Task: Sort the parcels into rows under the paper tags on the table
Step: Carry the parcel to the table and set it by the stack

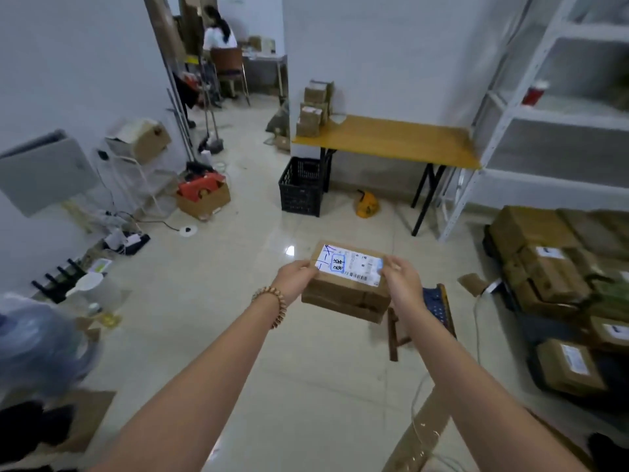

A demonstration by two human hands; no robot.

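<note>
Left hand [296, 275], right hand [400, 279]: brown white-labelled parcel [345, 287]

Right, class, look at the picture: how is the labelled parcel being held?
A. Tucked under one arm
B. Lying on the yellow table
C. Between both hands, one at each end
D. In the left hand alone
C: the left hand and the right hand grip opposite ends of the parcel, which is up in the air above the floor, not on the yellow table.
</note>
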